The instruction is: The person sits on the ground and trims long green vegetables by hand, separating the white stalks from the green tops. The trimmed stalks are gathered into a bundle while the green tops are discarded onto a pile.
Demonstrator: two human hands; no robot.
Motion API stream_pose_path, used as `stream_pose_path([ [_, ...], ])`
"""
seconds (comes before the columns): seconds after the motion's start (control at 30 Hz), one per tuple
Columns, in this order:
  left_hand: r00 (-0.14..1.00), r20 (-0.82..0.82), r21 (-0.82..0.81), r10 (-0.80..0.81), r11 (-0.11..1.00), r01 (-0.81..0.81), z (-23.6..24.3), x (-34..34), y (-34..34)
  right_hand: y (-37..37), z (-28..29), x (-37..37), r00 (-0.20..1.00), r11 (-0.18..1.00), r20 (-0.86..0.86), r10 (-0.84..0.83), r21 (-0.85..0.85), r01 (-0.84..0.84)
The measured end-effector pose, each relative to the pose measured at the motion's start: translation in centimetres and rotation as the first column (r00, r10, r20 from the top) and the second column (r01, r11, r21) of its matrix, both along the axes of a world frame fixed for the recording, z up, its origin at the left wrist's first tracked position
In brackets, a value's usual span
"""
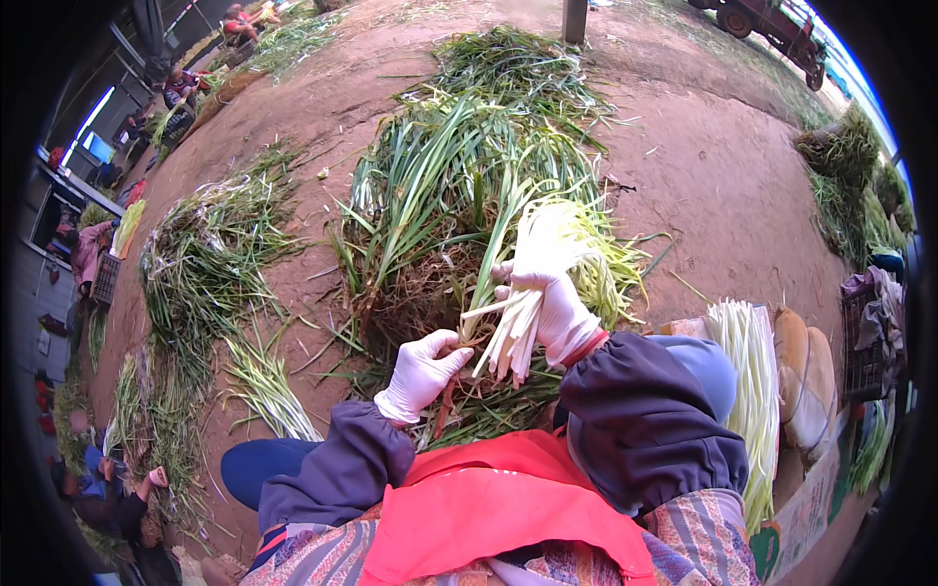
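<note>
My right hand [553, 308], in a white glove, is closed around a bunch of pale, onion-like stalks [516, 337], their white ends pointing down toward me and yellow-green tops fanning out beyond. One stalk sticks out leftward from the bunch. At its end my left hand [423, 374], also gloved, pinches with thumb and forefinger; what exactly lies between them is partly hidden. Below those fingers hangs a thin reddish-brown strip [446, 408] that I cannot make out. Just past both hands lies a large heap of green leafy stalks [420, 186] with tangled brown roots [415, 293] facing me.
By my right knee lies a pile of cleaned white stalks [741, 381], beside tan rounded objects [803, 376] and a dark crate [862, 337]. Leaf waste [210, 264] covers ground to the left, with a small bundle [274, 396] nearer. A post [575, 20] stands ahead. Other people sit far left.
</note>
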State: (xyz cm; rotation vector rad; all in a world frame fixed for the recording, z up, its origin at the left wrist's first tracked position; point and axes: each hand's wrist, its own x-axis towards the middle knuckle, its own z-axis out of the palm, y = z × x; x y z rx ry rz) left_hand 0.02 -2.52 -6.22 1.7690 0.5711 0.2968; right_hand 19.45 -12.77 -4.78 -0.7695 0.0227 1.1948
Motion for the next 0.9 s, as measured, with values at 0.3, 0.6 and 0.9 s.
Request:
stream_pose_path([
  [0.3,0.954,-0.179,-0.401,-0.242,0.903,0.154,1.1,2.5,2.4,-1.0,-0.8,-0.3,0.992,0.994,-0.067,0.107,0.0,-0.107],
  [0.6,0.993,0.01,-0.113,0.115,0.987,-0.113,3.0,10.3,3.9,-0.6,0.1,-1.0,1.0,1.0,0.025,0.017,-0.01,-0.016],
  [0.9,0.909,0.392,-0.824,0.139,0.491,0.281,1.2,1.1,-0.2,-1.8,2.3,0.6,0.998,0.999,-0.052,-0.03,0.033,0.032],
])
